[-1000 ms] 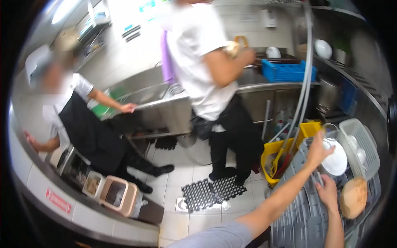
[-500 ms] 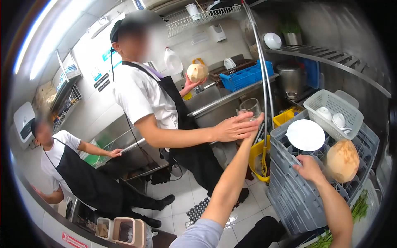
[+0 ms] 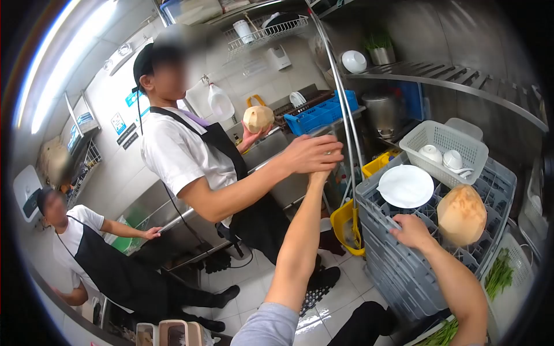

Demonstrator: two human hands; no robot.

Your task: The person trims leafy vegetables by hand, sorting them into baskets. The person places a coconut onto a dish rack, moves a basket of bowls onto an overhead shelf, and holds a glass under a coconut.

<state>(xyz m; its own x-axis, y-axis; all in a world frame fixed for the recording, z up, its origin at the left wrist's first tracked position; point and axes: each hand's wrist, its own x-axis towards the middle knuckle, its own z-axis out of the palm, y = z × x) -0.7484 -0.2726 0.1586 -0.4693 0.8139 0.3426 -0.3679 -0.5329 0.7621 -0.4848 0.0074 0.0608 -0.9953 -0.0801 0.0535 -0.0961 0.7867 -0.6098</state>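
Observation:
My left arm reaches forward, and my left hand (image 3: pixel 321 175) meets a co-worker's hand (image 3: pixel 311 153), which lies over it. My left fingers are hidden behind that hand, so what they hold does not show. My right hand (image 3: pixel 413 232) is closed over the near edge of a stack of grey dishwasher racks (image 3: pixel 398 265). On top of the stack, close to that hand, are a white plate (image 3: pixel 405 187) and a peeled coconut (image 3: pixel 462 215). Behind them sits a grey plastic basket (image 3: pixel 482 151) with white cups (image 3: pixel 452 158).
The co-worker (image 3: pixel 187 158) holds another peeled coconut (image 3: pixel 258 118) beside the sink. A second person (image 3: pixel 92 242) stands at the left. Metal poles (image 3: pixel 344 109) rise from a yellow mop bucket (image 3: pixel 348 228). A blue crate (image 3: pixel 314 120) is at the back; green herbs (image 3: pixel 501 272) lie at right.
The drinking glass seen at my left hand is out of sight now. The co-worker's hand has moved up and further over mine. The view has shifted; my right hand keeps its hold.

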